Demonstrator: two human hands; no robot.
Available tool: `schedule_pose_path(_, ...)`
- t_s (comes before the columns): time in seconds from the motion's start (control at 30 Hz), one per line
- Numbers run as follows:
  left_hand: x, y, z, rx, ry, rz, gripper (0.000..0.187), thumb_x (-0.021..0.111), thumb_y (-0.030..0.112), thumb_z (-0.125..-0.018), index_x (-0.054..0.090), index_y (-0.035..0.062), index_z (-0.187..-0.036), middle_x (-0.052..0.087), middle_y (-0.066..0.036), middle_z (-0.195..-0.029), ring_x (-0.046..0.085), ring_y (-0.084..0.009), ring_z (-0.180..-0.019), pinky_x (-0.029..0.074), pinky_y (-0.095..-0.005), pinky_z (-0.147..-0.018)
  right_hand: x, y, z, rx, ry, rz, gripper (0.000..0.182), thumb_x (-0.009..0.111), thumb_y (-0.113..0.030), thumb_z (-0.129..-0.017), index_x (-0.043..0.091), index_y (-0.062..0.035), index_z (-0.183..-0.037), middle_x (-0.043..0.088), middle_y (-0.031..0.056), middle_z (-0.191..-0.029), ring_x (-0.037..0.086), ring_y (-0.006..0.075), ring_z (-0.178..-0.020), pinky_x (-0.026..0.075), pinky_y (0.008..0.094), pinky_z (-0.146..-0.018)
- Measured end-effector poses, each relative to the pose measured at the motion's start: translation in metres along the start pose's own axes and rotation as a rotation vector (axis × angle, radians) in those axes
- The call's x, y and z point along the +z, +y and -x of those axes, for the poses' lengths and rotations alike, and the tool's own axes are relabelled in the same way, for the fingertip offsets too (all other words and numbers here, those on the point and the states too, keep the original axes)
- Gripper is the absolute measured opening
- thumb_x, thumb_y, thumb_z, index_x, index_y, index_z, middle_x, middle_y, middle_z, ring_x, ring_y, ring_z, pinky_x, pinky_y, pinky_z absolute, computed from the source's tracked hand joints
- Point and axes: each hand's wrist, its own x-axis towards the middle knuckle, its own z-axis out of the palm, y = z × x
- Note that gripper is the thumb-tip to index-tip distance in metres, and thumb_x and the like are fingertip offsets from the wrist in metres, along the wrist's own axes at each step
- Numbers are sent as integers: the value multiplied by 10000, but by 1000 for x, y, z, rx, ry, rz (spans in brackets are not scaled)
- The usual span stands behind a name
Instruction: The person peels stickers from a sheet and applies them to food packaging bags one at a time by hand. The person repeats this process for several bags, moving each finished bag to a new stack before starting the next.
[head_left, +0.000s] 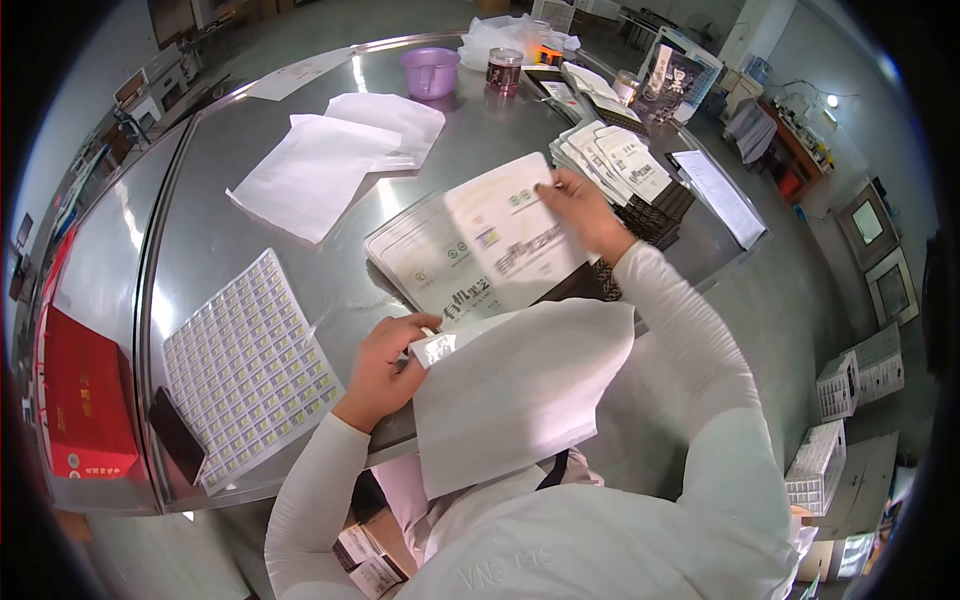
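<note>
Our pouches [415, 262] lie by the bench's [330, 278] near edge, right of the sticker sheet [250, 370], a jar [504, 74] near the far edge.

And there it is, bold black print on the pouch in the pile [415, 265]: 有机黑, with the next character running into the edge of the pouch above [515, 225]! That upper one shows big black characters too, but they're blurred past reading. Over on the stacked pouches [630, 165], dark lettering, too small to call. The red bag [85, 390] flashes gold characters, unreadable; the label sheet [250, 370] packs tiny illegible print. Raised letters on the shirt [505, 568], too faint to trust!
</note>
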Motion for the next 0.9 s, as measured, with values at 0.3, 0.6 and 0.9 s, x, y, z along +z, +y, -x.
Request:
schedule_pose_path(0.3, -1, -8, 1, -103, 22, -1, 92, 630, 88, -813, 615, 9, -858, 609, -105, -739, 557, -161, -594, 441, -267, -547, -51, 41, -24, -346, 125, 1001, 442, 699, -276, -850, 601, -8, -1188, 641, 140, -1047, 605, 209, -943, 482, 325, -861)
schedule_pose_path(0.6, -8, 4, 3, -46, 153, -12, 89, 613, 92, -849, 611, 5, -865, 635, -93, -786, 586, -153, -709, 467, -274, -655, 48, -64, 103, -215, -724, 917, 247, 671, -193, -873, 606, -34, -1051, 622, 153, -843, 610, 216, -741, 486, 352, -692)
schedule_pose_path(0.9, -83, 26, 34, -154, 675, 478, 492, 351, 458, -1008, 506, 58, -1248, 624, -83, -1126, 560, -147, -987, 394, -269, -840, 21, -71, 60, -10, -100, -343, 147, 649, -177, -910, 653, -46, -975, 631, -52, -800, 543, 33, -682, 448, 214, -622)
